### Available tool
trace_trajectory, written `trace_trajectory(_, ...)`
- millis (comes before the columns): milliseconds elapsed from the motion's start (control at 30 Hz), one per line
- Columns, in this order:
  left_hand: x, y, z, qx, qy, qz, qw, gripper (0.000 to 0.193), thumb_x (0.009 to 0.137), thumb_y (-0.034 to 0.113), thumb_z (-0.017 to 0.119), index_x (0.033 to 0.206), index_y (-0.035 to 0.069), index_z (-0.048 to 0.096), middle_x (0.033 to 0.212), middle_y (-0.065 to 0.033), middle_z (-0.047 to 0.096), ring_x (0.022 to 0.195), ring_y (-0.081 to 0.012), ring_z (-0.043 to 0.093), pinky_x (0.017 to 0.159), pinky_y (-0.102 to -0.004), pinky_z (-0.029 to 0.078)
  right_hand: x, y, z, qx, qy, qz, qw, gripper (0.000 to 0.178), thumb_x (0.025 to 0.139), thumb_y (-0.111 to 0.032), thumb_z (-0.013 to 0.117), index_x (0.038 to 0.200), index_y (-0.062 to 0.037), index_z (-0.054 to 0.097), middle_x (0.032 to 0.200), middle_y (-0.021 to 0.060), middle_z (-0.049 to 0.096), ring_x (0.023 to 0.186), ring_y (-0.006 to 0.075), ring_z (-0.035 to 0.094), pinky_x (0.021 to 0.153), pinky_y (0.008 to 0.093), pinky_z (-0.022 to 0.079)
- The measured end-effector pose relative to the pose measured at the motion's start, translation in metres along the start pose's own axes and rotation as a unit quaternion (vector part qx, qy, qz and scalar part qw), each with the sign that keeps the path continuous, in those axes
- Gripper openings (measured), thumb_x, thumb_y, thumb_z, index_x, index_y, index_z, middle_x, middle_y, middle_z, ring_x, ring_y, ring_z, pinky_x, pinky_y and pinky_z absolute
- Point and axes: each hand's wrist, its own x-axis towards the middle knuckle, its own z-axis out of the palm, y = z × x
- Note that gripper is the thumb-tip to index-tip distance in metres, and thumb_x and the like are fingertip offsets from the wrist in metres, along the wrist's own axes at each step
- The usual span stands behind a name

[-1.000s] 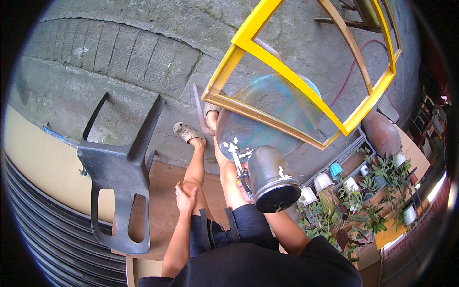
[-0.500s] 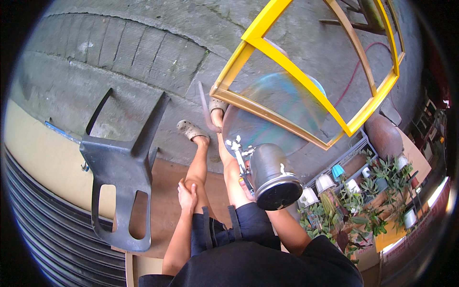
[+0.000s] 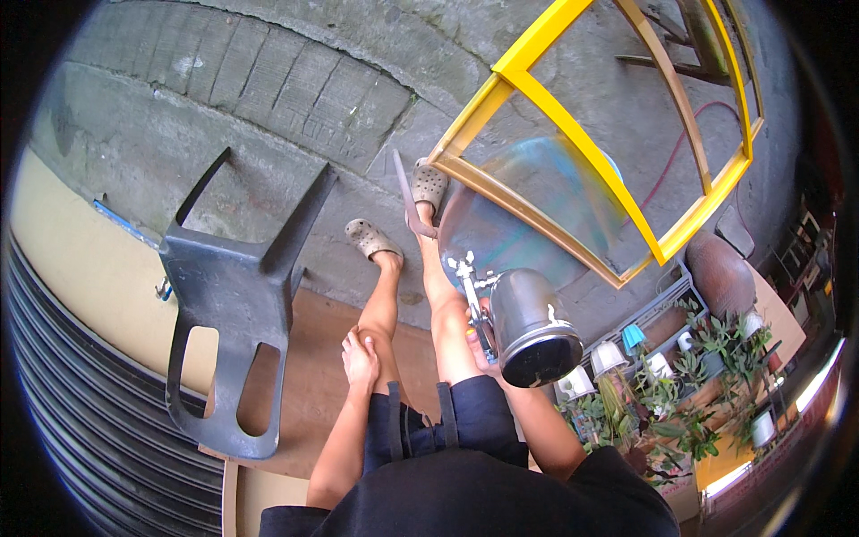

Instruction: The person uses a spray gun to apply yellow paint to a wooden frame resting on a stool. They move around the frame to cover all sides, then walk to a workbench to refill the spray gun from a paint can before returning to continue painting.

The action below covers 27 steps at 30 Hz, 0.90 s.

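Right hand (image 3: 481, 351) — curled round spray gun (image 3: 514, 309); left hand (image 3: 361, 362) — spread loosely on knee (image 3: 379, 328)

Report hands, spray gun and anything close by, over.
Right hand gripping spray gun; left hand on left knee. Yellow frame ahead of the gun. Dark chair to the left, potted plants to the right.

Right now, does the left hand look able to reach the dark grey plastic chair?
Probably yes: the left hand looks empty, resting on the left leg, and nothing visible blocks the way to the dark grey plastic chair.
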Motion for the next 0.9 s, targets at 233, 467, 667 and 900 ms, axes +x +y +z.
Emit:
trace_trajectory(233,-0.004,-0.009,-0.027,-0.019,0.014,0.053,0.998,0.049,0.100,0.025,0.051,0.144,0.007,0.038,0.139,-0.0257,0.050,0.121,-0.0451,0.054,0.102,-0.0504,0.044,-0.030,0.016,-0.022,-0.536,-0.075,-0.290,0.790,0.047,0.091,-0.023,0.069,0.130,-0.0024,0.053,0.121,0.0102,0.062,0.116,0.0277,0.056,0.102,0.0395,0.043)
trace_trajectory(467,-0.015,-0.057,-0.039,-0.168,-0.064,0.170,0.969,0.046,0.102,0.024,0.053,0.138,-0.003,0.044,0.129,-0.0219,0.061,0.118,-0.0302,0.061,0.099,-0.0369,0.048,-0.098,0.036,-0.038,-0.409,-0.038,-0.397,0.821,0.036,0.090,-0.020,0.070,0.122,-0.0048,0.064,0.115,0.0139,0.068,0.109,0.0300,0.062,0.096,0.0445,0.047)
trace_trajectory(667,-0.020,-0.102,-0.085,-0.150,-0.068,0.246,0.955,0.038,0.101,0.027,0.055,0.124,-0.003,0.059,0.118,-0.0186,0.067,0.111,-0.0263,0.063,0.097,-0.0363,0.047,-0.212,0.026,-0.037,-0.290,0.094,-0.437,0.846,0.021,0.085,-0.015,0.072,0.103,-0.0044,0.070,0.101,0.0148,0.070,0.095,0.0366,0.066,0.086,0.0461,0.050)
trace_trajectory(900,-0.051,-0.124,-0.119,0.014,-0.001,0.314,0.949,0.039,0.098,0.034,0.056,0.117,0.001,0.066,0.107,-0.0205,0.072,0.104,-0.0329,0.069,0.093,-0.0396,0.052,-0.310,-0.012,-0.029,-0.193,0.119,-0.409,0.884,0.025,0.094,-0.021,0.066,0.107,0.0004,0.064,0.087,0.0103,0.068,0.080,0.0211,0.065,0.073,0.0363,0.049)
